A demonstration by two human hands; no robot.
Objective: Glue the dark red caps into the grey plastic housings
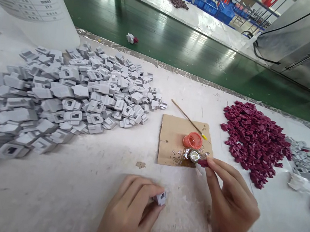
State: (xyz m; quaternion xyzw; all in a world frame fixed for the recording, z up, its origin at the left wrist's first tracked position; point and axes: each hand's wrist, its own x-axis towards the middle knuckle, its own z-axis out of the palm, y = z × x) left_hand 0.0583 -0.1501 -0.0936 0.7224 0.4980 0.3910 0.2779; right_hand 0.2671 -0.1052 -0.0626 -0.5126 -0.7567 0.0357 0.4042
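Observation:
Near the table's front edge, my left hand (135, 207) is closed on a small grey plastic part (161, 197) with a dark opening facing up. To its right, my right hand (230, 195) pinches a small maroon piece (202, 162) between thumb and fingertips. The maroon piece is at the rim of a small round dish (194, 156) of clear liquid; whether it touches the liquid is hard to tell. The dish stands on a cardboard square (170, 133) stained with wet spots, beside a red cup (193, 140). A thin stick (186, 116) with a yellow end lies across the cardboard's far edge.
A large pile of grey parts (84, 96) covers the left side, with a white container (41, 8) behind. Maroon pieces (254, 135) are heaped at the right, next to a smaller grey pile (302, 158). Beyond the table runs a green belt (164, 42) carrying a grey-and-maroon part (131, 38).

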